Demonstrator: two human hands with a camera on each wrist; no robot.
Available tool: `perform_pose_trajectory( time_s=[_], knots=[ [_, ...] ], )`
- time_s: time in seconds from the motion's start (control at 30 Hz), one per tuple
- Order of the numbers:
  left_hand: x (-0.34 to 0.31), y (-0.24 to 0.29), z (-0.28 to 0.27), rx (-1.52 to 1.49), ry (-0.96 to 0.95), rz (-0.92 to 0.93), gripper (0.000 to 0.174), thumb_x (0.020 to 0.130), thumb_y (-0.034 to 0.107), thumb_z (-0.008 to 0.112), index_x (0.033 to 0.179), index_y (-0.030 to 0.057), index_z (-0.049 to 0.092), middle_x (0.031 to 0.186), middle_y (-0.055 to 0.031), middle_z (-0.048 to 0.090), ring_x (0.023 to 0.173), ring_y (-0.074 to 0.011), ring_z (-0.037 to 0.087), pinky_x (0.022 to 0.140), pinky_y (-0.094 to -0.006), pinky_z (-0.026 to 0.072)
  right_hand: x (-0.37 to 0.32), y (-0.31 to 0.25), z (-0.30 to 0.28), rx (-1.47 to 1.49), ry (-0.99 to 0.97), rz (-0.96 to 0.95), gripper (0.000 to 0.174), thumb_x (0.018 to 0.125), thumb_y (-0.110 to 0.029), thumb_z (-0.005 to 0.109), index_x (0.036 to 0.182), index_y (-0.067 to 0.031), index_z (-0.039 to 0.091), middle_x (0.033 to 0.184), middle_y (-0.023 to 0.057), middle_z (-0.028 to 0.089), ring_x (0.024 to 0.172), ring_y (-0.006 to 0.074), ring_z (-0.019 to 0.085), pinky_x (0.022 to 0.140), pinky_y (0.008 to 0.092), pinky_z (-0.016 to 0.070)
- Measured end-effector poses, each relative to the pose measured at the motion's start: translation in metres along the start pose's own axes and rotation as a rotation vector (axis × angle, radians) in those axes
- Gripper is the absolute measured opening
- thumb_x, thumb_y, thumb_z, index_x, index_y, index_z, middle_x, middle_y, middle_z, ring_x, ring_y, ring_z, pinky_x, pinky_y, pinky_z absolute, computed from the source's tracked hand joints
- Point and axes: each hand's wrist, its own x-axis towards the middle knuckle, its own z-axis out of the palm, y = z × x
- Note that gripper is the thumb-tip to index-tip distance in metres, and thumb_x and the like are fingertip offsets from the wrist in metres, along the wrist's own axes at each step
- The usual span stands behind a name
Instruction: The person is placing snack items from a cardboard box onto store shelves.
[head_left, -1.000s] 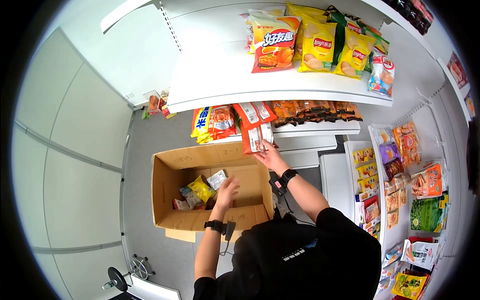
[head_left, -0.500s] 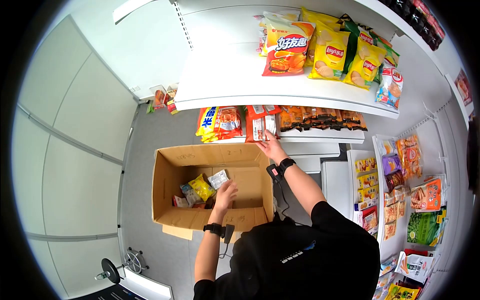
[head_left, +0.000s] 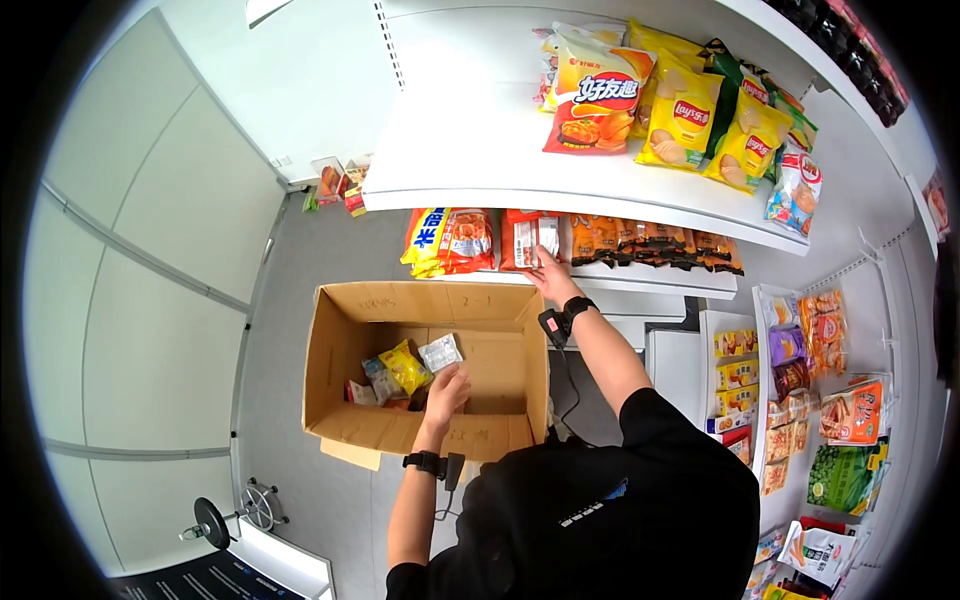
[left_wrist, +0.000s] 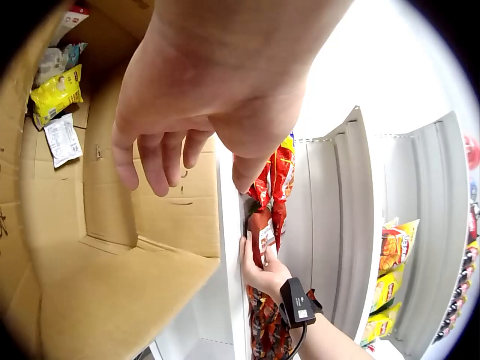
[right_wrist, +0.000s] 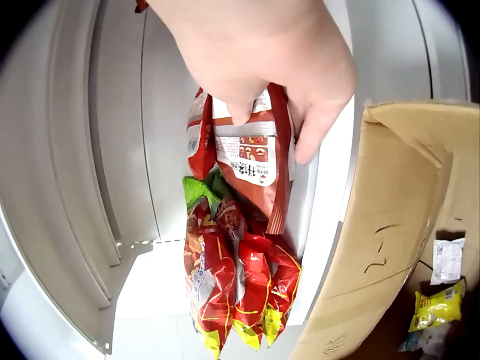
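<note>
My right hand (head_left: 552, 280) grips a red packet (head_left: 527, 240) with a white label at the front of the lower shelf. In the right wrist view the red packet (right_wrist: 251, 161) lies between the thumb and fingers of the right hand (right_wrist: 262, 67), against another red packet (right_wrist: 200, 135). Red-and-yellow bags (head_left: 450, 240) stand left of it, orange-brown packets (head_left: 650, 240) right of it. Over the cardboard box (head_left: 430, 300), my left hand (head_left: 446, 393) hangs with loosely bent fingers; the left wrist view shows nothing in the left hand (left_wrist: 210, 105).
Inside the box lie a yellow packet (head_left: 404, 367), a silver-white packet (head_left: 440, 352) and several others. Chip bags (head_left: 684, 115) stand on the upper shelf (head_left: 480, 170), which overhangs the lower one. More snacks hang at the right, near a green bag (head_left: 843, 478).
The right hand has moved the red packet from the shelf's front edge further in. The left hand remains over the box, its fingers a little more bent. The head view has shifted.
</note>
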Motion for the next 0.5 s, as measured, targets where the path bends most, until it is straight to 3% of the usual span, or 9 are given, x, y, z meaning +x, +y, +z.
perform_pose_trajectory(
  time_s=[0.13,0.17,0.27,0.3,0.4,0.5],
  knots=[
    [0.002,-0.012,-0.005,0.008,0.010,0.008,0.055,0.087,0.031,0.060,0.129,0.0006,0.042,0.098,-0.0026,0.059,0.085,-0.0102,0.056,0.072,-0.0236,0.0439,-0.022,-0.011,0.000,-0.092,0.027,0.150,0.065,0.084,-0.044,0.062,0.132,-0.0100,0.037,0.119,0.0244,0.049,0.105,0.0318,0.055,0.088,0.0369,0.0519],
    [0.006,-0.017,-0.009,-0.001,-0.010,-0.001,0.056,0.087,0.032,0.061,0.129,0.0008,0.042,0.098,-0.0023,0.059,0.084,-0.0097,0.056,0.071,-0.0230,0.0435,-0.026,-0.009,0.001,-0.159,0.031,0.104,0.076,0.080,-0.052,0.063,0.130,-0.0011,0.037,0.119,0.0268,0.049,0.104,0.0329,0.056,0.088,0.0387,0.0514],
    [0.008,-0.031,-0.019,-0.025,-0.010,-0.016,0.053,0.086,0.031,0.061,0.127,0.0020,0.044,0.095,-0.0014,0.058,0.082,-0.0092,0.056,0.069,-0.0227,0.0433,-0.012,0.001,-0.018,-0.138,0.036,0.202,0.076,0.077,-0.052,0.066,0.120,0.0060,0.042,0.111,0.0275,0.053,0.097,0.0356,0.058,0.083,0.0437,0.0526],
    [0.005,-0.029,-0.016,-0.030,0.026,-0.017,0.051,0.086,0.031,0.062,0.125,0.0029,0.045,0.094,-0.0012,0.058,0.081,-0.0098,0.056,0.069,-0.0237,0.0439,-0.013,0.004,-0.021,-0.156,0.021,0.197,0.083,0.075,-0.057,0.065,0.117,0.0109,0.042,0.111,0.0277,0.053,0.097,0.0344,0.058,0.084,0.0425,0.0520],
    [-0.004,-0.030,-0.023,-0.072,0.054,-0.021,0.048,0.086,0.030,0.062,0.124,0.0035,0.046,0.091,-0.0007,0.057,0.078,-0.0096,0.056,0.068,-0.0248,0.0446,-0.023,0.009,-0.024,-0.201,0.081,0.206,0.085,0.074,-0.059,0.064,0.119,0.0098,0.042,0.112,0.0253,0.055,0.100,0.0315,0.057,0.087,0.0427,0.0502],
    [-0.009,-0.041,-0.040,-0.074,0.089,-0.022,0.049,0.086,0.033,0.062,0.122,0.0040,0.047,0.097,-0.0036,0.059,0.087,-0.0128,0.057,0.070,-0.0260,0.0457,-0.044,0.014,-0.022,-0.198,0.031,0.212,0.088,0.074,-0.062,0.062,0.122,0.0088,0.041,0.114,0.0242,0.055,0.103,0.0304,0.056,0.089,0.0417,0.0487]
  ],
)
